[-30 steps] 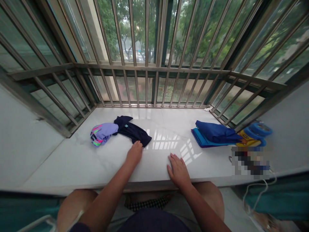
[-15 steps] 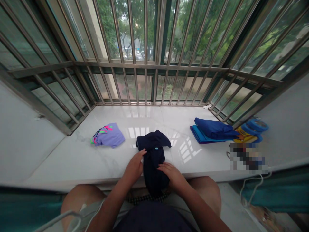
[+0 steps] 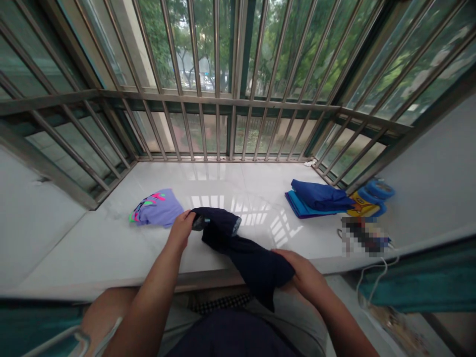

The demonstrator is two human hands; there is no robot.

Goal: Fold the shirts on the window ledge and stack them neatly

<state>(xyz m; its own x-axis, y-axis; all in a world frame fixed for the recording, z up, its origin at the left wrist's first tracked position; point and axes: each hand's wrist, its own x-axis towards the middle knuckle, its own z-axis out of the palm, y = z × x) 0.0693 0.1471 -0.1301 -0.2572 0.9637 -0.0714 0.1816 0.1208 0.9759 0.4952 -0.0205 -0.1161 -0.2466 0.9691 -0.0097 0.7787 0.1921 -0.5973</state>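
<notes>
A dark navy garment (image 3: 241, 250) is stretched between my two hands over the front edge of a white marble sill (image 3: 111, 243). My left hand (image 3: 181, 229) pinches one end of it, near a small light label, just above the sill. My right hand (image 3: 303, 275) grips the other end, lower and to the right, past the sill's edge. A lilac garment with pink and green print (image 3: 158, 208) lies on the sill just left of my left hand.
A folded pile of blue cloth (image 3: 316, 198) lies at the sill's right, with blue tape rolls (image 3: 374, 191) and a yellow pack beside it. Metal window bars (image 3: 230, 109) close the sill on three sides. A white cable (image 3: 372, 282) hangs at the right.
The navy garment was pulled from beside the lilac one to the sill's front. Both hands took hold of it and have now drawn it out sideways, the right hand moving right and down.
</notes>
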